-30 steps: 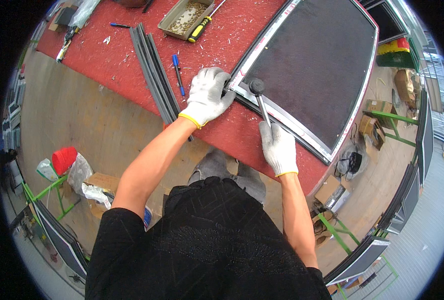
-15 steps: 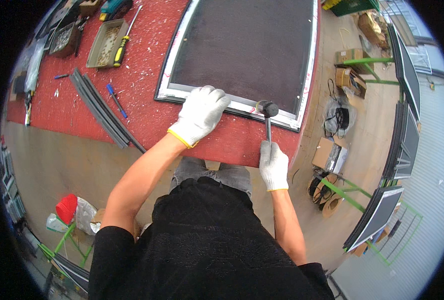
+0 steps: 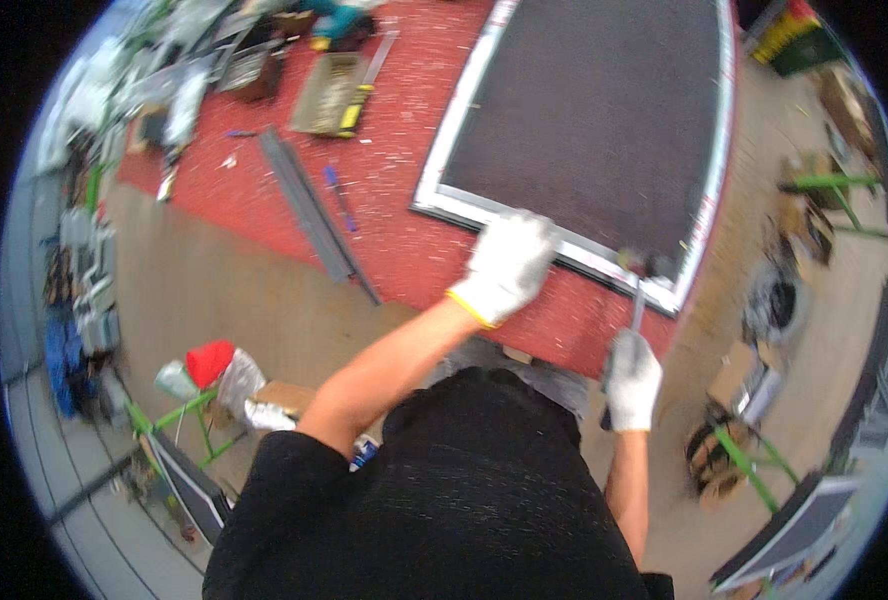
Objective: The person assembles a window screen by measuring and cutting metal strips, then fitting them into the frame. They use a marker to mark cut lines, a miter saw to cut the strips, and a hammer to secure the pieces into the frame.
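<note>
A large screen panel, dark inside a white and silver frame with a black outer edge, lies on the red-covered table. My left hand, in a white glove with a yellow cuff, bends over the panel's near rail with its fingers curled onto it; motion smears the fingertips. In my gloved right hand is a mallet, gripped by its handle. Its blurred dark head is over the near rail, close to the panel's near right corner.
Left of the panel lie grey strips, a blue pen, and a tray of small parts beside a yellow-black screwdriver. Boxes and bundled items stand on the floor at right. Green stands hold more panels.
My view has swung left, so the table and panel appear farther right. My left hand stays at the near rail, and my right hand still grips the mallet near the corner.
</note>
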A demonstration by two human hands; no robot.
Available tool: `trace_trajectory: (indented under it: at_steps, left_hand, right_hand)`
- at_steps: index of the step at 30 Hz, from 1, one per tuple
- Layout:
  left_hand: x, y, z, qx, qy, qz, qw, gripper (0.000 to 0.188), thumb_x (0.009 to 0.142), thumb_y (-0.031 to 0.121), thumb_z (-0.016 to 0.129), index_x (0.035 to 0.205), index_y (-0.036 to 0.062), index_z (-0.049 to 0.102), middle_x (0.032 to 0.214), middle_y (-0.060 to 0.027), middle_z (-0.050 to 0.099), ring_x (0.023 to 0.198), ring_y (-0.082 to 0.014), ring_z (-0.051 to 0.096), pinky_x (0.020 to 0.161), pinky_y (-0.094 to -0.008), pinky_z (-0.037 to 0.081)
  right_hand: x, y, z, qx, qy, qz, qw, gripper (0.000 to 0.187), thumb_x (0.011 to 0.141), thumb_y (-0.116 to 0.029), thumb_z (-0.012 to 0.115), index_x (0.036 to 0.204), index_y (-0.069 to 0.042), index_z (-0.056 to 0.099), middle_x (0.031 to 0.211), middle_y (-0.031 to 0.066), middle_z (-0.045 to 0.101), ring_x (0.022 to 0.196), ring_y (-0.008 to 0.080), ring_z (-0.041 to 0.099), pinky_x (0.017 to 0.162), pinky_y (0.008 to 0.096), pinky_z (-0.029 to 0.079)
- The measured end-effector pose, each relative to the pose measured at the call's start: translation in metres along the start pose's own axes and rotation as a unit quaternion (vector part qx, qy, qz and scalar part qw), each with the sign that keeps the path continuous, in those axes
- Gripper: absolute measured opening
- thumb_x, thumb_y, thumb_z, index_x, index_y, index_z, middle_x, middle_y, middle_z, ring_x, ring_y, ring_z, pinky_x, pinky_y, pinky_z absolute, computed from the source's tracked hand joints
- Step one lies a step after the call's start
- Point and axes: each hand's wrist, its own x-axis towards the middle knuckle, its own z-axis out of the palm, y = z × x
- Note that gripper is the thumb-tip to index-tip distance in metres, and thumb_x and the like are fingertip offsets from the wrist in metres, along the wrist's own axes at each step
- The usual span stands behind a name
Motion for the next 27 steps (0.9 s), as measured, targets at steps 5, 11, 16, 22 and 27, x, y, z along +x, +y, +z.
trace_trajectory:
  at_steps: [5,11,16,22,27]
  left_hand:
    - [0.0,0.005,0.0,-0.019,0.02,-0.04,0.999,0.02,0.093,0.011,0.072,0.112,0.0101,0.079,0.112,-0.0111,0.073,0.112,-0.036,0.07,0.1,-0.0515,0.056]
    - [-0.023,-0.014,-0.023,-0.049,0.116,-0.084,0.988,0.029,0.086,0.008,0.079,0.115,0.0093,0.077,0.121,-0.0149,0.075,0.114,-0.0391,0.07,0.101,-0.0554,0.055]
    - [-0.054,-0.086,-0.074,0.029,0.138,-0.381,0.914,0.035,0.092,0.017,0.083,0.125,0.0061,0.079,0.118,-0.0204,0.077,0.115,-0.0436,0.073,0.102,-0.0543,0.058]
    - [-0.012,-0.137,-0.106,-0.073,-0.054,-0.427,0.9,0.053,0.088,0.04,0.082,0.123,0.0019,0.079,0.117,-0.0287,0.081,0.118,-0.0485,0.078,0.105,-0.0551,0.061]
    - [0.025,-0.131,-0.097,-0.067,-0.136,-0.433,0.888,0.032,0.088,0.02,0.072,0.113,0.0015,0.079,0.109,-0.0291,0.084,0.108,-0.0479,0.083,0.099,-0.0567,0.065]
  right_hand:
    - [0.009,-0.019,-0.007,-0.136,0.031,-0.11,0.984,0.03,0.113,-0.028,0.076,0.098,-0.001,0.075,0.07,0.016,0.067,0.06,0.0233,0.066,0.063,0.0427,0.055]
    - [0.002,-0.054,-0.014,-0.223,0.022,-0.192,0.956,0.023,0.103,-0.024,0.085,0.098,-0.003,0.077,0.072,0.0178,0.069,0.063,0.0313,0.071,0.066,0.045,0.057]
    - [-0.001,-0.062,0.006,-0.213,-0.019,-0.306,0.928,0.018,0.091,-0.018,0.091,0.1,-0.005,0.081,0.083,0.0173,0.076,0.072,0.0356,0.076,0.071,0.0471,0.06]
    - [-0.003,-0.068,0.046,-0.271,-0.112,-0.338,0.894,0.024,0.081,-0.014,0.092,0.102,-0.01,0.081,0.089,0.0149,0.076,0.083,0.0397,0.076,0.08,0.0513,0.062]
    - [-0.003,-0.077,0.069,-0.282,-0.092,-0.359,0.885,0.022,0.083,-0.012,0.088,0.104,-0.011,0.08,0.1,0.015,0.077,0.096,0.0402,0.075,0.086,0.052,0.062]
